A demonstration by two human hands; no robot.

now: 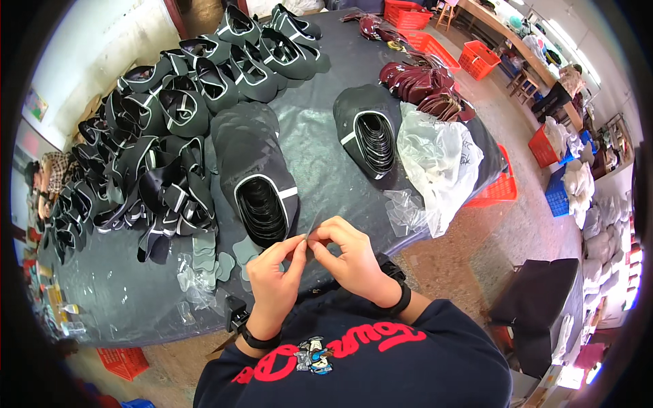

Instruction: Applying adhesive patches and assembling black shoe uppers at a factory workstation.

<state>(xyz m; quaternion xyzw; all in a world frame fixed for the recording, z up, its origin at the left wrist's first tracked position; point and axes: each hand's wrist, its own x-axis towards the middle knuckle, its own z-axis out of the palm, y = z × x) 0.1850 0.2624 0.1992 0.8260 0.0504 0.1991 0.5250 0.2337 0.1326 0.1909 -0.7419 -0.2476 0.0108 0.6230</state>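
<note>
Close to my body, my left hand (277, 268) and my right hand (347, 257) meet with thumbs and forefingers pinched together. Between the fingertips is a small, thin greyish piece (313, 223) standing up on edge; its kind is too small to make out. Just beyond my hands lies a long nested stack of black shoe uppers (250, 153), its white-edged opening facing me. Flat grey-green cut pieces (245, 250) lie beside my left hand, and more grey pieces (204, 255) form an overlapping row farther left.
Loose black uppers (183, 109) are heaped across the table's left side. A second black stack (367, 132), a clear plastic bag (439, 160) and dark red pieces (422, 85) lie to the right. Red baskets (479, 60) stand on the floor; a person (561, 88) is far right.
</note>
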